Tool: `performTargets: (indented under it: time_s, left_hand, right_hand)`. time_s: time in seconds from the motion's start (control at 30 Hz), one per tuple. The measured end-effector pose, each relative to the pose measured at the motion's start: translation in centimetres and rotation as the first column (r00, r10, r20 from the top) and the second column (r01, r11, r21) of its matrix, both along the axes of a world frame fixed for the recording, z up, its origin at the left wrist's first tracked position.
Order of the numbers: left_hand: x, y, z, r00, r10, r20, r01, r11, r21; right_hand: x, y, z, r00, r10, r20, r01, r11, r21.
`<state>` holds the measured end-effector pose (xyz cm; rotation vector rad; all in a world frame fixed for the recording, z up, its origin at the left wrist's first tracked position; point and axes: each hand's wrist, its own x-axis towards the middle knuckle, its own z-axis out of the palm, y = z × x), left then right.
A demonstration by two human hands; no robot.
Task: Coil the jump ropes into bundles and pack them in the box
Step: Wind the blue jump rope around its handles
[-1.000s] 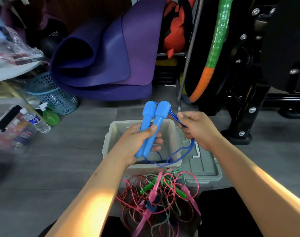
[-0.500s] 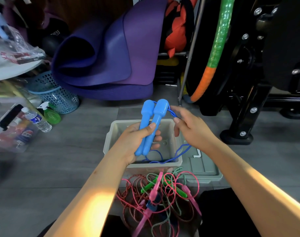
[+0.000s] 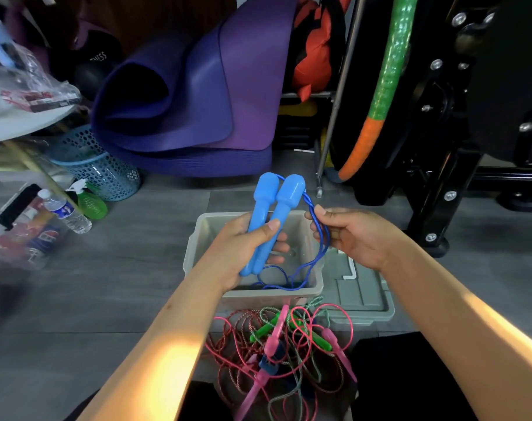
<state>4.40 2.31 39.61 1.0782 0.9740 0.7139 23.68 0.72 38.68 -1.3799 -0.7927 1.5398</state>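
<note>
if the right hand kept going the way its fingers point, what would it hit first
The right hand points left, pinching the blue cord. Straight on, it would probably first meet the blue handles in the left hand, above the open box. Depth is unclear from one view.

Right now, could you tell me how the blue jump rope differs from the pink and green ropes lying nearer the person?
The blue jump rope is held up: the left hand grips both handles side by side, and the right hand pinches its cord, which trails into the box. The pink and green ropes lie untouched on the floor, tangled together with handles scattered. All have plastic handles and none is bundled yet.
</note>
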Motion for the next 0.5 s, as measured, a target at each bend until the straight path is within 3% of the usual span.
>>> performTargets:
  time_s: [0.13,0.33,0.5]
  left_hand:
    - [0.0,0.0,0.0,1.000,-0.002,0.003,0.002,1.000,-0.011]
    - [-0.1,0.2,-0.1,0.999,0.032,0.020,-0.031,0.999,-0.019]
    - [-0.2,0.4,0.0,0.996,0.071,0.052,-0.069,0.996,-0.048]
  right_hand:
    - [0.0,-0.1,-0.3,0.994,0.028,0.110,-0.032,0.999,0.036]
    - [-1.1,-0.4,-0.4,1.000,-0.018,-0.004,0.018,0.996,0.086]
    - [-1.9,-0.7,-0.4,0.969,-0.045,0.243,-0.010,0.975,0.220]
